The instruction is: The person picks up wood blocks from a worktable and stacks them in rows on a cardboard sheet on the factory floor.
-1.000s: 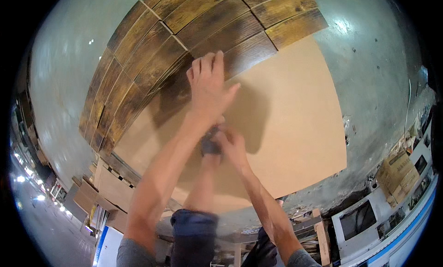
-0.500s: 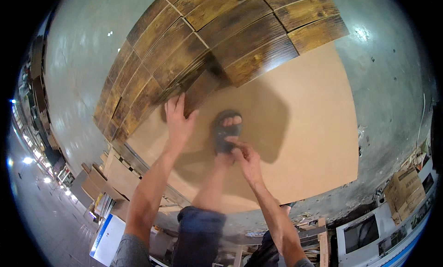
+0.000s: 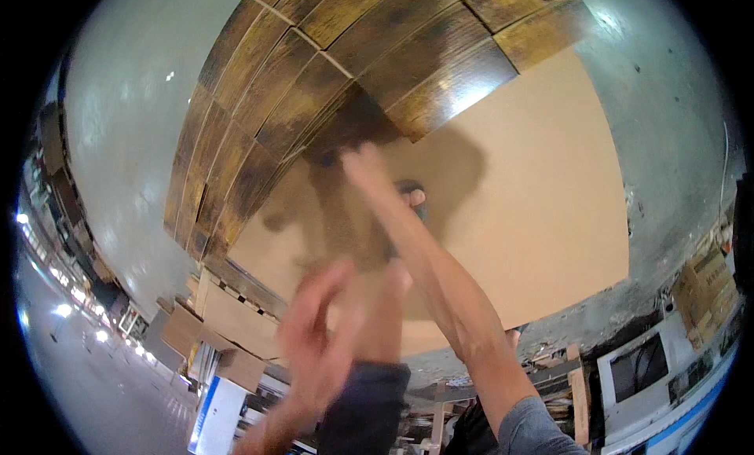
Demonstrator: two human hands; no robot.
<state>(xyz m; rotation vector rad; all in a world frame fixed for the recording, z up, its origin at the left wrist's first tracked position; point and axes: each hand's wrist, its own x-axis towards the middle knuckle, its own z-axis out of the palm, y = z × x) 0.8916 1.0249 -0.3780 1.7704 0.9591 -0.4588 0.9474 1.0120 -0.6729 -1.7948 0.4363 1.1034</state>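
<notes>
Dark brown wood-grain boards (image 3: 349,113) lie in stacked rows at the far side of a large tan sheet (image 3: 542,219). My right hand (image 3: 367,166) is at the near edge of a shadowed dark board in the middle, its fingertips blurred, so I cannot make out any grip. My left hand (image 3: 318,337) hangs nearer to me over the sheet's near left part, smeared by motion. Its fingers look spread and nothing shows between them. Partly behind my right forearm, my foot in a dark sandal (image 3: 411,192) stands on the sheet.
Grey-green floor (image 3: 675,141) surrounds the pile. A wooden pallet (image 3: 224,298) and cardboard pieces (image 3: 182,333) lie at the near left. Near right are a cardboard box (image 3: 703,286) and a white-framed unit (image 3: 636,372) with a dark panel.
My left hand has drawn back toward me from the boards. My right hand has reached forward to them. The tilted dark board beside my left hand now appears to lie against the others.
</notes>
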